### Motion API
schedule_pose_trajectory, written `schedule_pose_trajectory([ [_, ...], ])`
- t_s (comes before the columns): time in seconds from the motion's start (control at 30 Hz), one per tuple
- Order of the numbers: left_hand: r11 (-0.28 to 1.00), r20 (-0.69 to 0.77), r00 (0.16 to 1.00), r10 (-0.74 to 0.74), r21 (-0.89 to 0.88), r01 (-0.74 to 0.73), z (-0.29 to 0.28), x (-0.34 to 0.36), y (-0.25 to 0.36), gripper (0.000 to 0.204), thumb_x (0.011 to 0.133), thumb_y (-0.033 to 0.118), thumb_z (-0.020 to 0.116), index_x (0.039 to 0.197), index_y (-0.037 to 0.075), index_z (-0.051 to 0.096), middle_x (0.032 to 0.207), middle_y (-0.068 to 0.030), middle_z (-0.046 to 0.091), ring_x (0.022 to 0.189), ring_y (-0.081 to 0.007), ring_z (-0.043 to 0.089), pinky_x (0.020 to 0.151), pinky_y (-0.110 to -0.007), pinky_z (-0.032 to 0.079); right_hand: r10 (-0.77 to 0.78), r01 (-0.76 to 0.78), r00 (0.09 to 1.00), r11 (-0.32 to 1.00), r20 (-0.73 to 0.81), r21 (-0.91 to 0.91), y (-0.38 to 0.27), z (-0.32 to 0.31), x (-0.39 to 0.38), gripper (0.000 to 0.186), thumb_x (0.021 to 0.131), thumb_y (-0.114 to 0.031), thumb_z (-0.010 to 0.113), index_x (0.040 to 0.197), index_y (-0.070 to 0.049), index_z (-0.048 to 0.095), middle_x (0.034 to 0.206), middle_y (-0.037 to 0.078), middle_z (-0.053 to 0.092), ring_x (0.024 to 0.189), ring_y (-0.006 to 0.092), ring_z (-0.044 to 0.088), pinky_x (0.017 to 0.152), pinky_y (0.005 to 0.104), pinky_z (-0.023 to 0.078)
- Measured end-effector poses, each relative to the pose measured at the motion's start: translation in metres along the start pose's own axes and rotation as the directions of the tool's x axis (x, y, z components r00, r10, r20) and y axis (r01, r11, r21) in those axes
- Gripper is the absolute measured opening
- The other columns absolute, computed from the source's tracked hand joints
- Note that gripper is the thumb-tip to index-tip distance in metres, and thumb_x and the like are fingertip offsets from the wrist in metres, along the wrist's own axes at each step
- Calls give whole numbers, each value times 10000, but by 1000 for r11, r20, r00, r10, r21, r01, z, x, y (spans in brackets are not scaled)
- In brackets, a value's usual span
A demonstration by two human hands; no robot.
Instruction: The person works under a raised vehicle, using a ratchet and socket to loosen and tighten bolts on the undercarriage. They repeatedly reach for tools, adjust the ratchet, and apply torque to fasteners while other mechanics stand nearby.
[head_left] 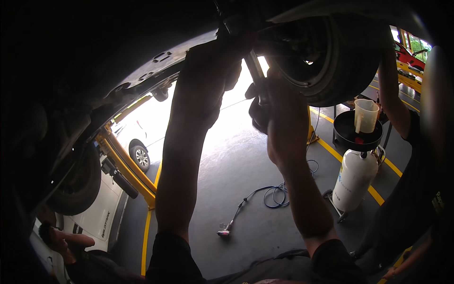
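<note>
Both my arms reach up under a raised vehicle, close to a wheel [326, 71]. My right hand [283, 106] is closed around the lower end of a straight metal tool handle [256, 71], which slants up toward the dark parts beside the wheel. The tool's upper end is lost in shadow, so its exact kind does not show. Higher and to the left, my left hand [213, 64] is raised against the underbody. Its fingers look curled, but deep shadow hides what they grip.
A white wheeled oil drainer [355, 182] with a black pan and a translucent jug [366, 116] stands right. Beside it, another person's arm [396, 90] reaches up. An air tool [224, 232] with a blue hose lies on the floor. Another person [66, 241] is lower left, near a yellow lift post [125, 161].
</note>
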State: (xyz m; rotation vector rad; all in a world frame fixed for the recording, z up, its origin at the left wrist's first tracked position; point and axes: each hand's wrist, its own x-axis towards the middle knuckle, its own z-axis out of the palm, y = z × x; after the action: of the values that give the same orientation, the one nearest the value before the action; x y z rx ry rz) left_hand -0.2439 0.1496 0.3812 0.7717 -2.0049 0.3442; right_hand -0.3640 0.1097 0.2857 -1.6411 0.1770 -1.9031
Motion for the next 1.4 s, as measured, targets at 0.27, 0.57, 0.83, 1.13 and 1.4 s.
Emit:
schedule_pose_trajectory([
  [0.27,988,-61,996,-67,-145,58,13,0,-2,309,1032,321,581,994,38,698,680,26,456,606,-63,356,565,-242,269,-89,-403,879,382,468,832,21,-9,9,221,1069,-236,481,1008,-62,602,746,25,556,526,56,493,408,192,375],
  [0.57,946,-89,958,-272,-205,250,13,4,16,238,979,304,633,992,69,673,644,27,478,564,-57,403,531,-242,302,222,-458,884,588,411,667,-6,-6,2,263,1079,-278,458,1002,-73,603,669,8,503,459,55,397,405,206,325],
  [0.83,993,-52,995,-80,85,84,11,-2,-4,266,971,238,644,1173,73,695,741,-20,591,591,-83,523,559,-223,393,35,-477,870,309,492,823,22,-1,6,306,1081,-326,444,1071,-70,611,706,4,490,472,65,391,389,222,307],
  [1.13,916,-108,959,-261,-341,211,14,5,-2,250,963,141,612,1198,81,672,668,-15,514,571,-91,484,547,-252,393,-80,66,995,974,57,219,11,8,5,334,1063,-356,501,933,-56,567,613,3,486,478,78,439,434,231,343],
  [1.4,925,-52,962,-267,-295,241,17,10,-2,313,1035,307,576,857,57,640,678,39,491,596,-50,423,564,-237,335,13,-135,979,782,201,608,14,-16,17,247,1038,-255,528,1033,-17,593,742,43,513,548,74,455,398,207,337],
])
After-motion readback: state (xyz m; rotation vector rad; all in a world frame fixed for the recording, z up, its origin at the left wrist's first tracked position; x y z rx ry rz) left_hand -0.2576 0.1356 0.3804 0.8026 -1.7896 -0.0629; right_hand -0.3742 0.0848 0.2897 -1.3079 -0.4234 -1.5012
